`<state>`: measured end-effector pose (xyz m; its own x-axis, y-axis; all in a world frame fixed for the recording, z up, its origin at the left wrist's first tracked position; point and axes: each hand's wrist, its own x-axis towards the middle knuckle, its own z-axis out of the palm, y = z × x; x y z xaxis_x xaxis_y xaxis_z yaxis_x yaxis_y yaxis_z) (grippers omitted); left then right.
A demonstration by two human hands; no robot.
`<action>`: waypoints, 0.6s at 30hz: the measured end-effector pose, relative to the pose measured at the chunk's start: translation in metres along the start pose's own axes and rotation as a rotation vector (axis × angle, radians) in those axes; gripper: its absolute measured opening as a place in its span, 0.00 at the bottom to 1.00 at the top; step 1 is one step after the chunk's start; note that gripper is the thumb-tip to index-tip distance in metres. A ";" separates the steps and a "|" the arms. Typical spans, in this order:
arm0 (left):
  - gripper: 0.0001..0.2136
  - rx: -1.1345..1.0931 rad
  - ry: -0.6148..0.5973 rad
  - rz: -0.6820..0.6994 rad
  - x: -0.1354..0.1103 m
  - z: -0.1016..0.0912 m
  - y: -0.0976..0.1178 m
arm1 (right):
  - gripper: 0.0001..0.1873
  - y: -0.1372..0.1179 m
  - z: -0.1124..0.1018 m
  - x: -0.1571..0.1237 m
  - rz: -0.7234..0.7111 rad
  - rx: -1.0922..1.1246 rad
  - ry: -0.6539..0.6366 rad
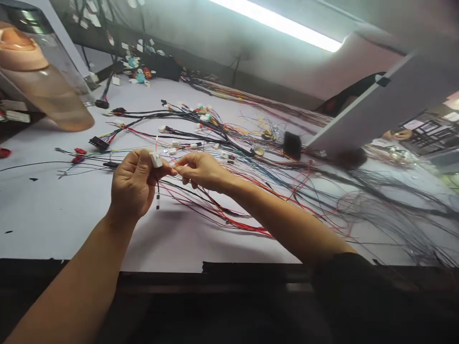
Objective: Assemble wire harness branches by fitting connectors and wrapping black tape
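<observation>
My left hand point(134, 184) is closed around a small white plastic connector point(156, 159), held above the white board point(71, 215). A thin black wire with a small end piece point(158, 198) hangs down from that hand. My right hand point(201, 169) pinches a thin red wire point(173, 166) right at the connector, fingertips of both hands almost touching. From the right hand the red wires run back into a large loose harness of coloured wires point(229, 143) spread over the board.
Black and red connectors point(98, 142) lie at the left of the harness. A black block point(291, 145) and a small tape roll point(258, 151) sit further back. A translucent brown bottle point(39, 71) stands at the far left. The dark table edge point(229, 274) runs below.
</observation>
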<state>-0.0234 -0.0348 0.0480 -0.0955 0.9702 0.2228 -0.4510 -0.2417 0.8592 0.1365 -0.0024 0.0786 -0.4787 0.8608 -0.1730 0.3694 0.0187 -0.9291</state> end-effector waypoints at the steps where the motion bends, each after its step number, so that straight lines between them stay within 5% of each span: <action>1: 0.11 0.045 -0.009 -0.003 -0.001 0.000 -0.003 | 0.08 0.000 -0.001 0.002 0.000 -0.004 -0.007; 9: 0.11 0.165 0.165 -0.291 0.008 -0.013 -0.018 | 0.07 -0.002 0.003 -0.010 -0.206 0.181 0.121; 15: 0.08 -0.149 0.408 -0.216 0.009 -0.005 -0.003 | 0.10 0.009 0.022 -0.023 -0.316 0.054 0.292; 18: 0.08 -0.173 0.388 -0.245 0.007 -0.003 0.002 | 0.10 0.017 0.031 -0.021 -0.383 -0.037 0.362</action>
<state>-0.0274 -0.0287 0.0499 -0.2774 0.9413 -0.1924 -0.6388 -0.0311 0.7687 0.1283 -0.0362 0.0559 -0.2814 0.9091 0.3071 0.2527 0.3789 -0.8903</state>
